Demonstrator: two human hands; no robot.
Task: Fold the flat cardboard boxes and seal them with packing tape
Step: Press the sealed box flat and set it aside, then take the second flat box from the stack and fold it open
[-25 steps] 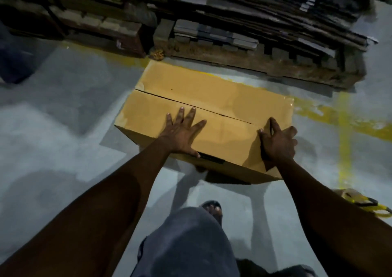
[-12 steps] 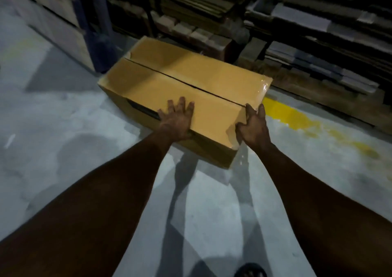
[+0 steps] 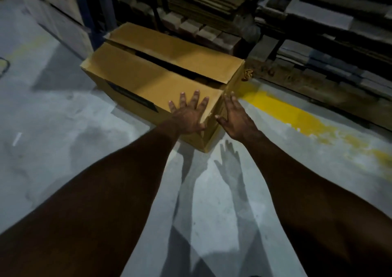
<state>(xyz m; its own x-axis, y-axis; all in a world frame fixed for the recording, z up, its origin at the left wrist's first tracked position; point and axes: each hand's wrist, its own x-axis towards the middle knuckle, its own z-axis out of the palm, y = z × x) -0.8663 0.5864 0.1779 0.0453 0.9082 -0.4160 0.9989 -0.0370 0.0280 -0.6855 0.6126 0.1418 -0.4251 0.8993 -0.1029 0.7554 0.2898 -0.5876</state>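
Note:
A brown cardboard box (image 3: 148,79) stands folded on the grey concrete floor, turned at an angle. Its two top flaps lie nearly closed with a dark gap between them, widest toward the right end. My left hand (image 3: 188,115) lies flat with spread fingers on the near flap at the box's right corner. My right hand (image 3: 235,117) is open beside the box's right end, fingers straight, at or just off the end face. No tape shows on the seam.
Stacks of flat cardboard on wooden pallets (image 3: 318,49) line the back and right. A blue rack post (image 3: 104,11) stands behind the box's left end. A yellow floor line (image 3: 297,115) runs to the right of the box.
The box has swung and slid away toward the rack. Its top flaps have sprung apart. My right hand has let go of the right corner and opened; my left slid to that corner.

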